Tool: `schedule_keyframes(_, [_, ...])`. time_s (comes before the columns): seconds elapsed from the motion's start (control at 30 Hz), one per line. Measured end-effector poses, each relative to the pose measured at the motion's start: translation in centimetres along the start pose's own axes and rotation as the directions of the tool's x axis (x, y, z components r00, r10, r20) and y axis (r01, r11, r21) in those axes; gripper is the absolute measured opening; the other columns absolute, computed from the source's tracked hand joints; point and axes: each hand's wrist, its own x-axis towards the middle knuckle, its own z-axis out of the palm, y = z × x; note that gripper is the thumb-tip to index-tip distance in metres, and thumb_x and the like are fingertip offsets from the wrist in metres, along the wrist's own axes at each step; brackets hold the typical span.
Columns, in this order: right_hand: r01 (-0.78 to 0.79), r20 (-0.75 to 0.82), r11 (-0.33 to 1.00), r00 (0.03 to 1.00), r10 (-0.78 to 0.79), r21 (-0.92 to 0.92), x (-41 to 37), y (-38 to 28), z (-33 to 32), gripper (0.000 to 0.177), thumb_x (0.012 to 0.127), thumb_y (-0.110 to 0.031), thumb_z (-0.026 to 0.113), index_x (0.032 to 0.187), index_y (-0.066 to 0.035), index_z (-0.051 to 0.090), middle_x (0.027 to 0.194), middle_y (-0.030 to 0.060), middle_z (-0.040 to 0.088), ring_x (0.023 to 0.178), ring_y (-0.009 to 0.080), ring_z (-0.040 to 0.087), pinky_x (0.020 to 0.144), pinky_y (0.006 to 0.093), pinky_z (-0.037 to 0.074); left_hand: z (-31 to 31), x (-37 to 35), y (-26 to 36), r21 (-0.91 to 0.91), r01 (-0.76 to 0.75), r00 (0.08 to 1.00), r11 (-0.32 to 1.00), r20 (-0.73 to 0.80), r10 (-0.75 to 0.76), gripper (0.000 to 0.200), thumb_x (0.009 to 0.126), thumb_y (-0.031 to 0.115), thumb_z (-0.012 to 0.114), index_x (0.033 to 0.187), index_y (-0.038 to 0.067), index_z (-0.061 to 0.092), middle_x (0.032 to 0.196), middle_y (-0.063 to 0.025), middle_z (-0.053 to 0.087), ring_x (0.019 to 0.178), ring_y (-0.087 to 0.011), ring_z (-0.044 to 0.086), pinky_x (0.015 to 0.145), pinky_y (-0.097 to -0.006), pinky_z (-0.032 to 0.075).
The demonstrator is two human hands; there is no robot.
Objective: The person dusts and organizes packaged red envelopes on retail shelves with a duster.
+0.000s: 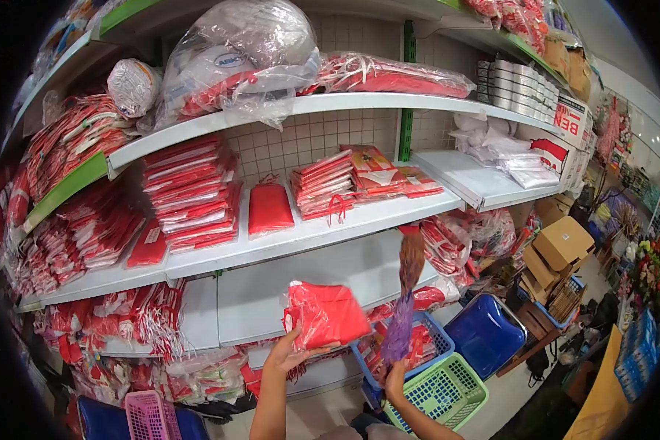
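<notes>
The white shelf (264, 290) gives open room behind the hands, its front edge rising toward 2 o'clock. At 6 o'clock the raised left hand (290, 352) pinches the red packet (330, 314) by its lower edge, thumb against fingers. At 5 o'clock the right hand (394, 375) has its fingers curled around the upright feather duster (407, 290), above the green basket (447, 396).

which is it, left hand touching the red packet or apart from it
Touching. The head view shows the left hand gripping the red packet at its lower left corner, with no gap between them.
</notes>
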Motion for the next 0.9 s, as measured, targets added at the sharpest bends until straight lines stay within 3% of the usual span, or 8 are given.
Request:
schedule_keyframes(0.1, [-0.391,0.159,0.856,0.920,0.357,0.338,0.7,-2.4,1.8,0.016,0.088,-0.020,0.042,0.078,-0.007,0.042,0.056,0.0022,0.042,0.037,0.0130,0.037,0.032,0.0284,0.029,0.9,0.4,0.0,0.010,-0.071,0.987,0.997,-0.146,0.072,0.062,0.092,0.028,0.047,0.139,0.006,0.013,0.141,-0.0301,0.015,0.122,-0.0578,0.023,0.100,-0.0621,0.027])
schedule_keyframes(0.3, [-0.159,0.169,0.983,0.975,0.141,0.095,12.3,-2.1,6.4,0.015,0.084,-0.011,0.045,0.097,-0.006,0.041,0.067,0.0057,0.047,0.047,0.0122,0.043,0.037,0.0256,0.033,-2.9,2.6,0.5,-0.169,-0.040,0.997,0.985,-0.065,0.029,0.062,0.092,0.028,0.049,0.138,0.003,0.014,0.140,-0.0311,0.017,0.121,-0.0564,0.027,0.100,-0.0586,0.031])
schedule_keyframes(0.43, [0.124,0.146,0.957,0.985,-0.087,-0.261,19.2,1.3,9.1,0.042,0.081,-0.009,0.051,0.120,-0.001,0.039,0.078,0.0077,0.051,0.061,0.0182,0.050,0.048,0.0337,0.044,-0.4,2.8,0.3,0.136,-0.063,0.987,0.989,-0.135,0.082,0.060,0.093,0.028,0.046,0.136,-0.001,0.016,0.136,-0.0281,0.030,0.117,-0.0495,0.039,0.098,-0.0545,0.036])
schedule_keyframes(0.53, [-0.142,0.366,0.962,0.903,0.223,-0.235,22.0,2.8,8.9,0.062,0.079,-0.010,0.055,0.134,0.001,0.029,0.080,0.0107,0.054,0.070,0.0252,0.053,0.061,0.0368,0.046,-1.3,3.1,0.6,0.337,-0.012,0.959,0.942,-0.262,0.107,0.061,0.090,0.028,0.052,0.135,0.000,0.021,0.129,-0.0210,0.041,0.108,-0.0379,0.051,0.092,-0.0491,0.043])
schedule_keyframes(0.67, [0.447,0.083,0.475,0.789,-0.609,-0.758,21.2,5.0,9.4,0.064,0.080,-0.021,0.061,0.133,0.000,0.031,0.080,0.0124,0.055,0.070,0.0280,0.053,0.065,0.0360,0.046,-1.4,2.5,1.1,0.606,0.091,0.872,0.790,-0.432,0.231,0.050,0.085,0.023,0.063,0.126,0.003,0.043,0.115,-0.0069,0.054,0.087,-0.0153,0.058,0.078,-0.0301,0.048])
schedule_keyframes(0.8, [-0.003,0.245,0.992,0.969,0.034,-0.125,15.0,-1.5,10.4,0.065,0.083,-0.048,0.054,0.130,-0.006,0.036,0.092,0.0144,0.056,0.083,0.0315,0.056,0.071,0.0389,0.045,0.9,0.7,2.4,0.897,0.186,0.929,0.402,-0.293,0.225,0.044,0.081,0.014,0.064,0.122,0.004,0.051,0.121,-0.0067,0.052,0.096,-0.0162,0.057,0.083,-0.0261,0.045])
schedule_keyframes(0.83, [-0.498,0.409,0.855,0.817,0.406,0.146,14.4,-2.7,10.9,0.068,0.083,-0.059,0.045,0.124,-0.004,0.042,0.098,0.0149,0.061,0.093,0.0322,0.057,0.083,0.0474,0.043,2.1,0.2,3.1,0.940,0.228,0.940,0.253,-0.281,0.197,0.045,0.079,0.011,0.065,0.122,0.004,0.052,0.123,-0.0074,0.052,0.100,-0.0170,0.056,0.086,-0.0256,0.044])
schedule_keyframes(0.9, [-0.768,0.745,0.543,0.572,0.343,0.340,14.1,-4.4,10.5,0.075,0.080,-0.068,0.037,0.123,-0.006,0.044,0.107,0.0146,0.059,0.100,0.0327,0.056,0.086,0.0486,0.043,2.6,-0.5,4.3,0.974,0.008,0.994,0.228,-0.033,0.106,0.048,0.077,0.006,0.066,0.122,0.002,0.052,0.125,-0.0094,0.051,0.109,-0.0185,0.051,0.090,-0.0275,0.041])
